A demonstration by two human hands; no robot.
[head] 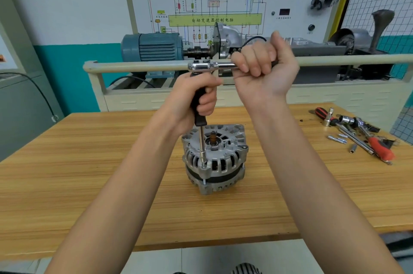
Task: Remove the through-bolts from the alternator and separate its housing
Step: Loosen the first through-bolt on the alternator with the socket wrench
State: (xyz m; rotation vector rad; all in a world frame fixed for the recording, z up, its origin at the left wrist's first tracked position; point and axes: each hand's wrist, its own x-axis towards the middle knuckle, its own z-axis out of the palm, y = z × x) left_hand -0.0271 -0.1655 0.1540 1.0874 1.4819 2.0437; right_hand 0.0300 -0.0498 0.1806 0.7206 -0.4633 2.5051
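Both hands were closed on tools: the left hand (196,97) steadied the black driver (199,108) upright on a through-bolt (204,165) of the alternator (214,157), while the right hand (261,66) gripped the ratchet (210,66) for leverage.

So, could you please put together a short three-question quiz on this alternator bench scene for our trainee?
1. True or false: the alternator lies on its side on the wooden table.
2. Multiple choice: what does the right hand grip? A) the ratchet handle; B) the alternator; C) an orange-handled tool.
3. Fill in: the left hand holds the black grip of the vertical ______, whose tip sits on a through-bolt at the housing's near edge.

Key:
1. False; it stands with its shaft pointing up.
2. A.
3. Extension driver.
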